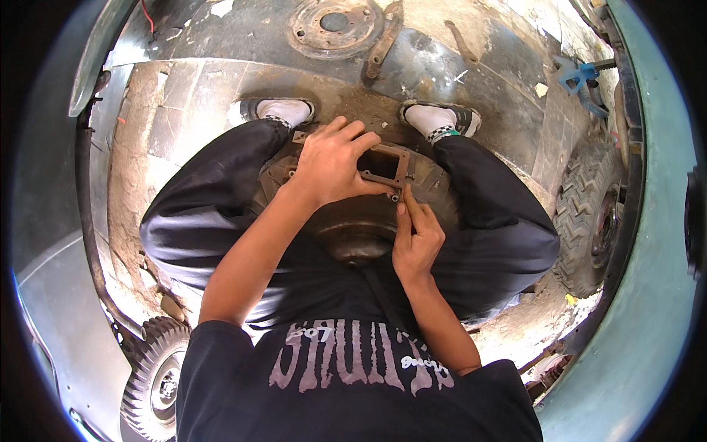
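Note:
Between my legs rests a large, rounded, dark metal housing [346, 221], greasy and worn. On its far side is a rectangular metal frame [384, 177] around a dark opening. My left hand [330, 163] is closed on the left part of this frame, its thumb along the near edge and its fingers over the far side. At the frame's near right corner, my right hand [420, 239] pinches with thumb and forefinger. A small bolt-like piece [395, 197] shows right beside those fingertips. What the pinch holds is too small and covered to make out.
A rusty round wheel disc [315, 44] and a metal arm [380, 51] lie ahead on the floor. Treaded tyres stand at right [582, 214] and lower left [140, 387]. A blue metal tool [578, 75] is at far right. Pale green body panels [666, 221] flank me.

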`<action>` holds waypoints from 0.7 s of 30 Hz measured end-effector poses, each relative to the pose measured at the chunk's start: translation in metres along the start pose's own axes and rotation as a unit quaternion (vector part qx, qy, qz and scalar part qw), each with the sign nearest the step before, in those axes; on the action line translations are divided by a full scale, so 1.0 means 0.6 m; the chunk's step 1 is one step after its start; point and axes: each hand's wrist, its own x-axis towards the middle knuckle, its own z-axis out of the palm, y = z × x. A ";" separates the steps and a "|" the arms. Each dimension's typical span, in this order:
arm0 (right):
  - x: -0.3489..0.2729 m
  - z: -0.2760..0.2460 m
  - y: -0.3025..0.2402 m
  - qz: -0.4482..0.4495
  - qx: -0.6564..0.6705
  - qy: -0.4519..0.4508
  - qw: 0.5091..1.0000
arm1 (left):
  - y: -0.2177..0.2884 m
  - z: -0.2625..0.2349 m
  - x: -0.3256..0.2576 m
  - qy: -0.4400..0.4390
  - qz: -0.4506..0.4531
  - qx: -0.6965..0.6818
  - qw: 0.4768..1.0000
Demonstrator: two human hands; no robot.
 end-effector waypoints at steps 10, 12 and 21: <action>0.062 0.000 0.013 0.049 0.131 0.102 0.985 | 0.024 0.027 0.005 0.071 -0.064 0.009 0.995; 0.078 -0.008 0.019 0.044 0.120 0.058 0.990 | 0.027 0.026 0.005 0.067 -0.067 0.012 0.995; 0.115 -0.005 0.004 -0.038 -0.052 0.025 0.998 | 0.026 0.019 0.017 0.008 -0.071 0.017 0.997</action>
